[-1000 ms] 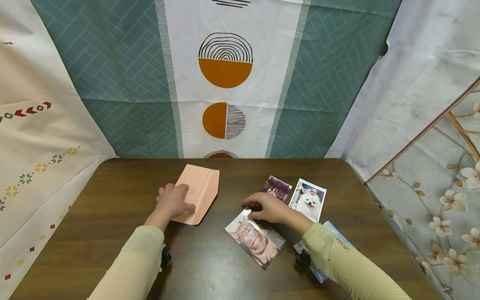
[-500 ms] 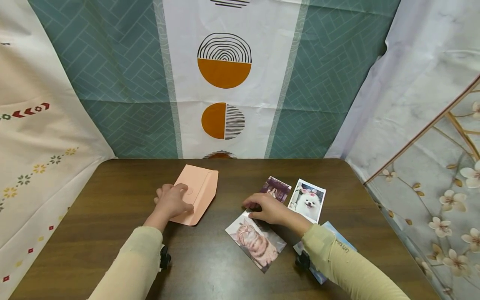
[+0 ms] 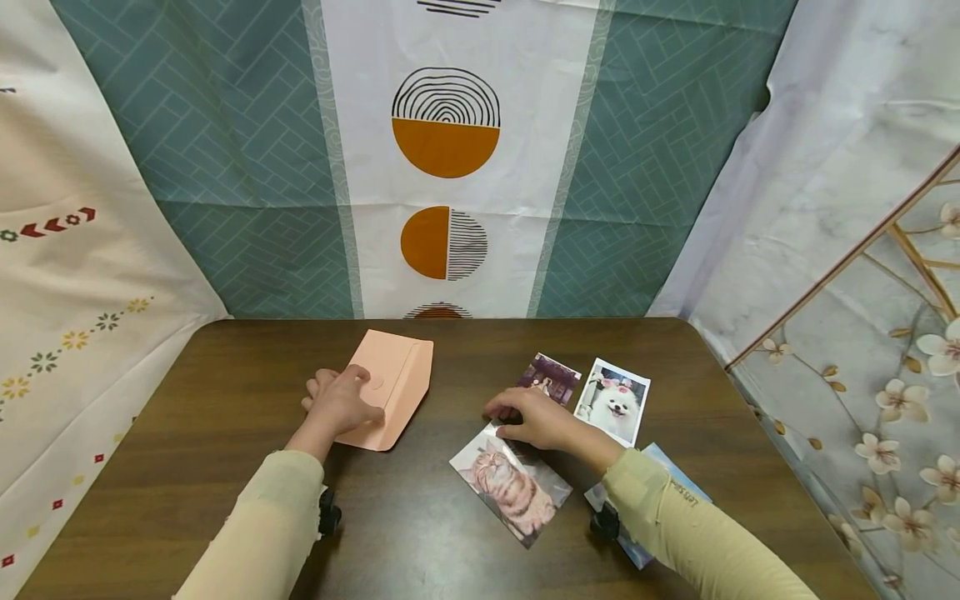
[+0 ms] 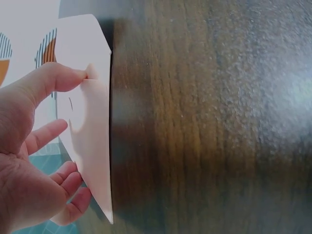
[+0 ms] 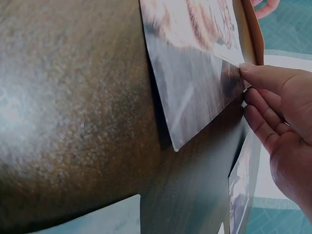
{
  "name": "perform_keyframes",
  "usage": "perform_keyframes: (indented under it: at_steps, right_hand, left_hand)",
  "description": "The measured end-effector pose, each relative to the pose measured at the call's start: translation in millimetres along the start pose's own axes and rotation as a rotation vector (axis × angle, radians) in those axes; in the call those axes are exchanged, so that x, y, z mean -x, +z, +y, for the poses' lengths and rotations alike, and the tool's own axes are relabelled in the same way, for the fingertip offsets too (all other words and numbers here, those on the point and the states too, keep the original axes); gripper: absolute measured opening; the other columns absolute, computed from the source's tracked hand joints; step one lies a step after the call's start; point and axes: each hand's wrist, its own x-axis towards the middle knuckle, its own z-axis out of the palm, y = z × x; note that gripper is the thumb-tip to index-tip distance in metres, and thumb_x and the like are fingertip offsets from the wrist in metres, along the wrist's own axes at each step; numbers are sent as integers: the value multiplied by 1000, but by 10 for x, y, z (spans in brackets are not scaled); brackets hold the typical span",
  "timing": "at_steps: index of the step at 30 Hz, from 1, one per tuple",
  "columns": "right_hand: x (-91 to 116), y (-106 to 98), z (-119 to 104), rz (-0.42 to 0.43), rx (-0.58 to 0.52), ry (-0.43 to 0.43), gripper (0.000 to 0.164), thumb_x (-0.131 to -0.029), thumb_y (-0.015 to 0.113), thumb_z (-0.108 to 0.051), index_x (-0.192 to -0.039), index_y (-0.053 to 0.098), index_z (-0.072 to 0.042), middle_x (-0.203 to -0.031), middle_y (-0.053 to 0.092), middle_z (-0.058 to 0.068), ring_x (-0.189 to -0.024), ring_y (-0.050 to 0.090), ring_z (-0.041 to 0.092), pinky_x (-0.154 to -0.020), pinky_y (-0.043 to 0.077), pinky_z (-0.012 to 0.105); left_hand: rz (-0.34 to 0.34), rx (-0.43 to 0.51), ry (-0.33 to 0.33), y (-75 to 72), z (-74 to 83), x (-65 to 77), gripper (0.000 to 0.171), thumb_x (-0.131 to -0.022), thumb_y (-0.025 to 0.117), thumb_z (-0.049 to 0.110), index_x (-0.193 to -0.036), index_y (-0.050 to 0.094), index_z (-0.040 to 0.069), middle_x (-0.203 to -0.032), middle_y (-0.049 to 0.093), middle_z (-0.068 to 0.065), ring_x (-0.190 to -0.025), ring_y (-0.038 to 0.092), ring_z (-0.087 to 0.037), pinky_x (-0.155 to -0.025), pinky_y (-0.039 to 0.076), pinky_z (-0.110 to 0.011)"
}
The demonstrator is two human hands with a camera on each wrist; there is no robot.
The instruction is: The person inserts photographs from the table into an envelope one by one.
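Note:
My left hand (image 3: 341, 404) lies over a peach envelope (image 3: 401, 379) on the table, its flap folded out to the right. In the left wrist view the thumb (image 4: 73, 77) presses near the flap line, while the other fingers touch the envelope's far side. My right hand (image 3: 536, 417) pinches the far edge of a photo of an orange striped cat (image 3: 513, 492). In the right wrist view its thumb (image 5: 253, 72) is on the photo's top face and the other fingers are at the edge beneath.
Beyond the right hand lie a purple photo (image 3: 551, 377) and a photo of a white dog (image 3: 613, 404). A blue photo (image 3: 636, 550) is partly hidden under the right forearm. Patterned cloths (image 3: 270, 208) hang behind the dark wooden table (image 3: 247, 383).
The cat photo's near corner has shifted slightly toward the person. Both hands keep nearly the same places. The head view has drifted a little.

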Motion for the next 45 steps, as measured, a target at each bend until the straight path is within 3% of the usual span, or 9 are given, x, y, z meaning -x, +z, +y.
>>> perform_keyframes:
  at_steps: [13, 23, 30, 38, 45]
  right_hand:
    - [-1, 1, -10, 13, -6, 3, 24, -97, 76, -5, -121, 75, -5, -109, 76, 5, -99, 72, 16, -89, 58, 31]
    - [4, 7, 10, 43, -11, -25, 20, -97, 75, -3, -117, 77, -6, -104, 76, 3, -95, 72, 13, -85, 59, 31]
    - [20, -13, 10, 66, -28, -6, 18, -97, 74, -2, -114, 78, -7, -102, 78, 2, -94, 74, 12, -85, 59, 31]
    - [22, -52, 46, 126, -114, 28, 13, -97, 74, -1, -109, 78, -6, -98, 79, 1, -90, 75, 10, -82, 60, 29]
    - [23, -71, 47, 145, -128, 25, 13, -95, 76, 0, -108, 78, -3, -97, 80, 2, -89, 75, 9, -82, 60, 28]
  left_hand:
    - [-11, 18, -25, -50, -5, 5, 69, -77, 89, 21, -134, 54, 3, -141, 32, -39, -132, 23, -56, -100, 26, -70]
    - [-9, 40, -51, -59, 3, -10, 65, -75, 89, 21, -126, 52, 5, -129, 31, -37, -121, 24, -55, -96, 26, -68]
    - [-35, 75, -38, -102, -15, -6, 68, -76, 87, 24, -129, 50, 6, -133, 31, -39, -125, 25, -57, -97, 27, -71]
    - [-58, 130, -60, -179, -3, -1, 81, -80, 84, 26, -146, 44, 3, -142, 30, -42, -133, 20, -60, -104, 25, -78]
    - [-33, 90, -74, -153, 7, 22, 73, -76, 86, 23, -135, 49, 0, -135, 30, -43, -130, 22, -60, -103, 25, -76]
